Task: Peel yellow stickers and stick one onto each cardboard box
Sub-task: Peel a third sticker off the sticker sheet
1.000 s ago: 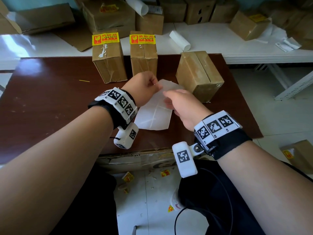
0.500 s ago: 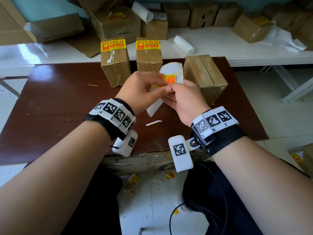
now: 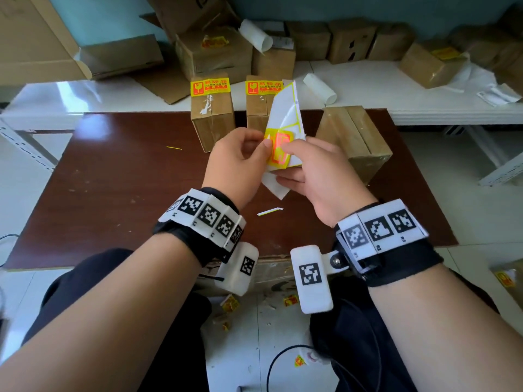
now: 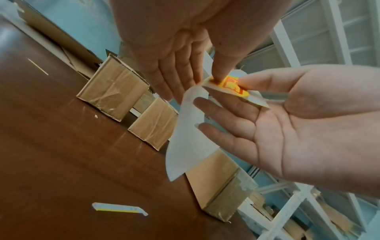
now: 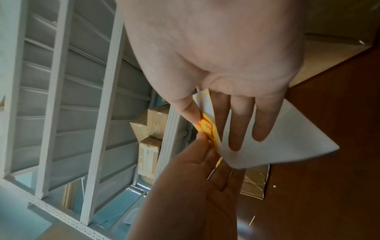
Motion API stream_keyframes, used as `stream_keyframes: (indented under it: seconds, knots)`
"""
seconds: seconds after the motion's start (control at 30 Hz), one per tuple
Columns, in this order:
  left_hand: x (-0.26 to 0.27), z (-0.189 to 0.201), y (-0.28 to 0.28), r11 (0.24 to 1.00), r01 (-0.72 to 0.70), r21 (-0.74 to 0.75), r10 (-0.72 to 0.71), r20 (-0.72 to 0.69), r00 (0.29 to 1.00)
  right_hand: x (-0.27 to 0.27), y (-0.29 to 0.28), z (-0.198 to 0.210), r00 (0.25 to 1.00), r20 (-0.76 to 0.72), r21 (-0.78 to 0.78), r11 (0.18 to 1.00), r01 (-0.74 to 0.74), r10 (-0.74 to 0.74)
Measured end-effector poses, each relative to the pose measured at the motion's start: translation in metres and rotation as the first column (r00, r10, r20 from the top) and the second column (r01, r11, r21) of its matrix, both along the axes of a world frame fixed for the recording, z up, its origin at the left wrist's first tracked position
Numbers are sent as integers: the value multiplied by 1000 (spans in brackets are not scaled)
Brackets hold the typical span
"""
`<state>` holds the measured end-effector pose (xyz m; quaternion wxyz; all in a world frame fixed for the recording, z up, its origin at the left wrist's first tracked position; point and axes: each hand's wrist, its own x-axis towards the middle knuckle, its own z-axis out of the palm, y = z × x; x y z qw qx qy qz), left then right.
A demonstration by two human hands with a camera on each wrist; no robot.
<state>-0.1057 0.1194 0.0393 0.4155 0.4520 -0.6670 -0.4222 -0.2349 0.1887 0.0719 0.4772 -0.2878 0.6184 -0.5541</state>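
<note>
I hold a white backing sheet (image 3: 284, 114) upright over the brown table (image 3: 119, 188), with a yellow sticker (image 3: 278, 149) on it facing me. My left hand (image 3: 261, 145) pinches the sticker's left edge (image 4: 218, 81) between thumb and fingers. My right hand (image 3: 294, 161) pinches the sheet (image 5: 267, 138), thumb on the front, fingers behind it. Two upright cardboard boxes (image 3: 212, 123) (image 3: 256, 114) behind my hands carry yellow stickers on top. A third box (image 3: 353, 140), to the right, lies with no sticker showing.
A thin white and yellow strip (image 3: 270, 212) lies on the table near my wrists, and a yellow sliver (image 3: 174, 148) lies further left. A white shelf (image 3: 424, 108) behind holds more boxes and paper rolls. Sticker scraps litter the floor (image 3: 232, 304).
The sheet hung low over the table with its blank side up. Both hands raised and turned it so the sticker faces me. A thin strip has come to lie on the table.
</note>
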Motion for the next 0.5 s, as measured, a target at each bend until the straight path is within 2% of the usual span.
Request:
stream_keyframes:
  seconds: [0.2,0.3,0.37,0.5]
  knots:
    - [-2,4,-8,971,87,222,-45,-190,981,5,7,3,999,-33,-3,1000,-6,6]
    - [2,2,-18,962,104,254,-50,-208,977,1,-2,2,995,-99,9,1000,-6,7]
    - [3,0,-25,977,105,187,-81,-129,988,-2,-10,0,987,-162,14,1000,-1,3]
    - [12,-3,-35,972,198,-127,-178,155,972,-10,-26,-11,946,-322,11,999,-35,36]
